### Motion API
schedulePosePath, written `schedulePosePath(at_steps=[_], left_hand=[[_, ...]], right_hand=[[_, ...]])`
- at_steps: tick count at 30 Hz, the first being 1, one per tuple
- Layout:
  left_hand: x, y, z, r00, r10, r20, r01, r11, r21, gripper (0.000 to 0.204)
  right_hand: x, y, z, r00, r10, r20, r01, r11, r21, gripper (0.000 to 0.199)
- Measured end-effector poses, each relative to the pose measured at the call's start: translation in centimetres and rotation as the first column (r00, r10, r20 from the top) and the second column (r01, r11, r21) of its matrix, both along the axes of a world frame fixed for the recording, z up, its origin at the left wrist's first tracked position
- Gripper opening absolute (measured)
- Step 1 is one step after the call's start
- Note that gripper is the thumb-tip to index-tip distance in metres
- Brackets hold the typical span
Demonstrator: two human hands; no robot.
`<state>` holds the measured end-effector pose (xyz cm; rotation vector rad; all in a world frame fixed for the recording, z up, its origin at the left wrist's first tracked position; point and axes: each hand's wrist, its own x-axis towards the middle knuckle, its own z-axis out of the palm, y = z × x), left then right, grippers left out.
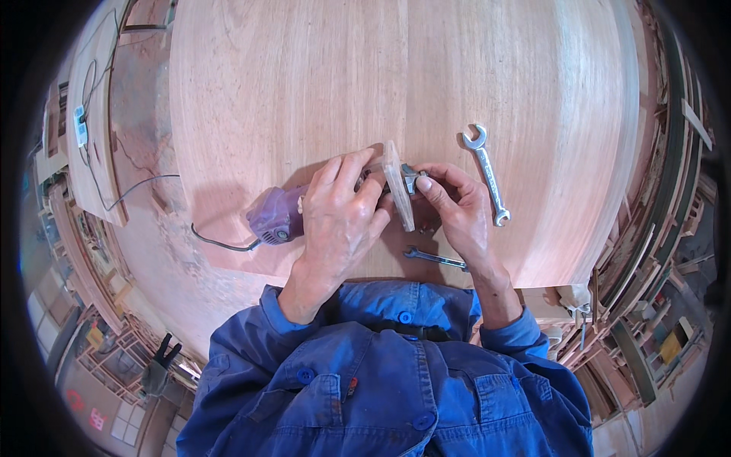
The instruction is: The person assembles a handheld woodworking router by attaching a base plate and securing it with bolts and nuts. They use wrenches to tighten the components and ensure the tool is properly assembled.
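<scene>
A purple corded trim router (276,216) lies on its side on the wooden board. My left hand (341,206) is wrapped over the router's body, next to its base plate (398,187), a clear worn-looking plate standing on edge. On the plate's other side, my right hand (457,206) pinches a small dark metal part (412,180) at the router's end between thumb and fingers. The part's exact kind is mostly hidden by the fingers. A large open-end wrench (487,175) lies to the right of my right hand. A smaller wrench (435,258) rests below the plate, near my body.
A pale wooden board (304,84) spreads under the tools. The router's black cord (221,242) runs off left towards a white-and-blue power strip (81,126). Stacked timber strips (647,251) line the right side. A dark glove (158,372) is at lower left.
</scene>
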<state>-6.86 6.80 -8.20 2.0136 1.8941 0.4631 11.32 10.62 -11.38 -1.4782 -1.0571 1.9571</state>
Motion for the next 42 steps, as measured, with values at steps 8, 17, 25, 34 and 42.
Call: schedulePosePath(at_steps=[8, 17, 25, 34, 42], left_hand=[[0.0, 0.0, 0.1, 1.0, -0.004, -0.009, 0.004, 1.0, 0.009, 0.026], [-0.2, 0.0, 0.3, 1.0, 0.006, 0.024, -0.006, 1.0, -0.006, 0.03], [-0.3, -0.3, 0.1, 0.999, 0.019, 0.034, -0.02, 1.0, 0.009, 0.028], [-0.3, -0.6, -0.5, 0.998, 0.042, 0.048, -0.044, 0.999, 0.028, 0.029], [-0.6, -0.9, -0.6, 0.999, 0.022, 0.047, -0.023, 0.999, 0.032, 0.026]], right_hand=[[0.3, 0.3, -0.4, 0.993, 0.097, 0.072, -0.103, 0.99, 0.099, 0.022], [0.1, 0.3, -0.1, 0.999, 0.038, 0.033, -0.038, 0.999, -0.005, 0.02], [0.2, 0.5, -0.2, 0.999, 0.045, 0.027, -0.046, 0.999, 0.014, 0.021], [0.4, 0.6, -0.2, 0.997, 0.063, 0.046, -0.065, 0.997, 0.038, 0.022], [0.2, 0.8, -0.3, 0.991, 0.119, 0.056, -0.124, 0.987, 0.099, 0.023]])
